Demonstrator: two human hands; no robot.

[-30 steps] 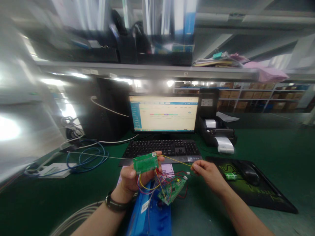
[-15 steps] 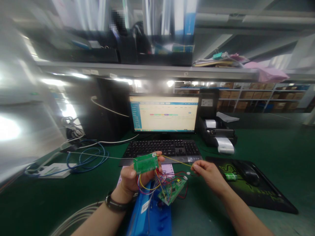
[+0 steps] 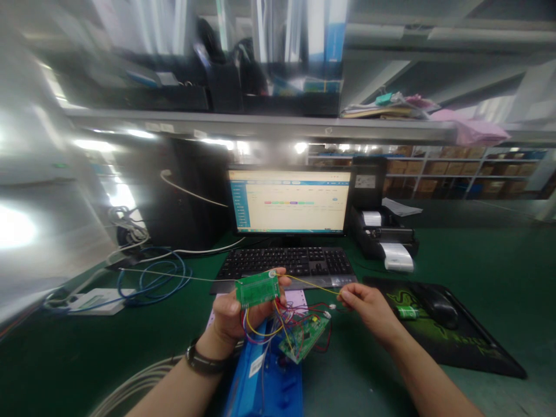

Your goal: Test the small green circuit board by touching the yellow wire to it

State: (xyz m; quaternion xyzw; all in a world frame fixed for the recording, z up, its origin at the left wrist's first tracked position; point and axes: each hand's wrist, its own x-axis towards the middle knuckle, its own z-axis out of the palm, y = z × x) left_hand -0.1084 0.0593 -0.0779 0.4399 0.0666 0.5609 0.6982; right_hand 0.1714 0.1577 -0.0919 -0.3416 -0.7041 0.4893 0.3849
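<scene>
My left hand (image 3: 230, 315) grips a green circuit board (image 3: 258, 289) by its edges, tilted toward me above the keyboard's front. From the board's upper right corner a thin yellow wire (image 3: 308, 282) stretches across to my right hand (image 3: 362, 304), whose thumb and fingers pinch its far end. Coloured wires (image 3: 260, 332) loop down from the held board. Below right of it, a second circuit board (image 3: 304, 337) with components rests at a slant over a blue plastic housing (image 3: 247, 379). Small white connectors (image 3: 327, 314) on red and black leads lie by that board.
Behind my hands are a black keyboard (image 3: 278, 262) and a lit monitor (image 3: 291, 202). A label printer (image 3: 386, 234) stands at right, near a mouse (image 3: 441, 307) and a green battery-like cylinder (image 3: 407, 313) on a mouse pad (image 3: 473, 347). Blue cable (image 3: 180, 272) coils at left.
</scene>
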